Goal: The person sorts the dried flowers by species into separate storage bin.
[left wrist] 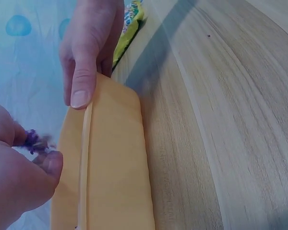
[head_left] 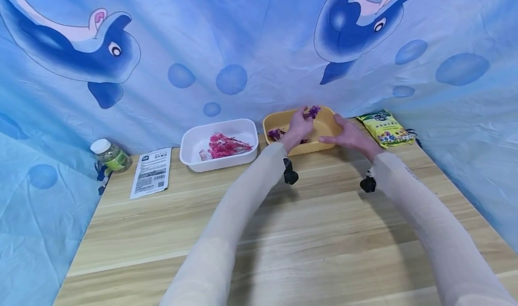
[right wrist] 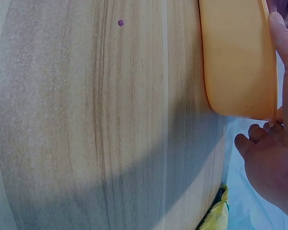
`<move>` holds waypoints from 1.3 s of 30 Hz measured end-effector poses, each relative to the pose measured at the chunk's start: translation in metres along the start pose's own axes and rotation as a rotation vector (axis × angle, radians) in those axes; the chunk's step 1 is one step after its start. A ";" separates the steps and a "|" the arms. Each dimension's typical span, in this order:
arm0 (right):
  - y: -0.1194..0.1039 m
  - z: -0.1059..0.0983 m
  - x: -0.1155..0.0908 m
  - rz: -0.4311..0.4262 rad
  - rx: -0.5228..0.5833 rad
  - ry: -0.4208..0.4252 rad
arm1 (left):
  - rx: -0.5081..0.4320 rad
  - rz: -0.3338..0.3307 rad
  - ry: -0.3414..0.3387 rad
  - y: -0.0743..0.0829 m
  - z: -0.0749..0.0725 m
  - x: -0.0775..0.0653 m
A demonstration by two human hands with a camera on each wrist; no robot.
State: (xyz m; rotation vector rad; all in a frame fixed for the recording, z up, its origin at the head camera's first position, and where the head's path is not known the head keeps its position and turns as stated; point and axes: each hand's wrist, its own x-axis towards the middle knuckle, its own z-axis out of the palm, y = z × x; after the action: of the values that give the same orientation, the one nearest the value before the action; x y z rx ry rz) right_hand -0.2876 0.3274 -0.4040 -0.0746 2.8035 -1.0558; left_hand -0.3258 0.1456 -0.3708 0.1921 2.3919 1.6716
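Over the yellow plastic tray [head_left: 319, 148], my left hand [head_left: 298, 128] pinches a small sprig of purple dried flowers [head_left: 313, 112] between thumb and fingers. The sprig [left wrist: 32, 141] also shows in the left wrist view, level with the tray's rim. My right hand [head_left: 353, 136] grips the tray's right end, thumb along the near rim and fingers bent round the corner [right wrist: 273, 117]. More purple flowers [head_left: 276, 134] lie inside the tray at its left, partly hidden by my left hand. Left of it, a white tray [head_left: 214, 166] holds a bunch of pink dried flowers [head_left: 224, 146].
A yellow packet [head_left: 386, 127] lies right of the yellow tray. A white printed sachet [head_left: 151, 173] and a white-capped jar [head_left: 111, 155] are at the table's back left. One purple crumb [right wrist: 120, 22] sits on the wood. A blue dolphin curtain [head_left: 267, 50] hangs behind.
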 end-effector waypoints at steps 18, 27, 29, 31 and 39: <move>-0.004 0.003 0.011 -0.037 0.011 -0.027 | -0.041 0.073 -0.012 -0.013 -0.021 -0.014; 0.000 0.001 0.008 -0.047 -0.003 -0.033 | 0.085 0.264 -0.050 -0.025 -0.047 -0.057; 0.000 -0.001 0.007 -0.051 -0.009 -0.026 | 0.132 0.324 -0.069 -0.029 -0.055 -0.072; 0.003 -0.004 0.004 -0.048 -0.014 -0.021 | 0.139 0.371 -0.099 -0.034 -0.063 -0.087; 0.015 -0.009 -0.003 -0.030 -0.019 -0.016 | 0.029 0.406 -0.114 -0.065 -0.100 -0.128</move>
State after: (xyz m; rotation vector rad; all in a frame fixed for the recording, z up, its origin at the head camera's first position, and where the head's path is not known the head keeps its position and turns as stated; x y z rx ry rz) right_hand -0.2857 0.3446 -0.4070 -0.1275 2.8073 -1.0302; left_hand -0.2254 0.0025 -0.3859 0.8023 2.4063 1.7259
